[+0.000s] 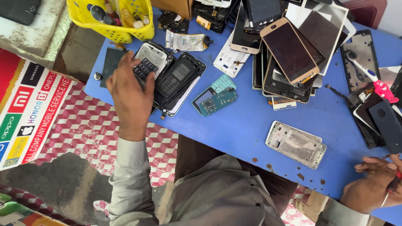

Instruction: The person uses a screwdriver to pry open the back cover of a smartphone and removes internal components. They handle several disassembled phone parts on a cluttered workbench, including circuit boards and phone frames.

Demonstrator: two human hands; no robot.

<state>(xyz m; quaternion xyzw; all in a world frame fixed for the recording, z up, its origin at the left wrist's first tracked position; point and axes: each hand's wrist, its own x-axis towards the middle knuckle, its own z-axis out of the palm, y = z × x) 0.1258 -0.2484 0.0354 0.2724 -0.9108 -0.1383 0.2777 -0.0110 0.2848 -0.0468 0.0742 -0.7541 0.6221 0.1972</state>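
A small black keypad panel is pinched in the left hand's fingers, over a grey phone shell beside the yellow plastic basket. A red-handled tool is gripped by the right hand.

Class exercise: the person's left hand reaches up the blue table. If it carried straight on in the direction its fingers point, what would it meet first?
The left hand already touches a keypad phone housing; straight beyond that, probably the yellow basket, though depth is unclear.
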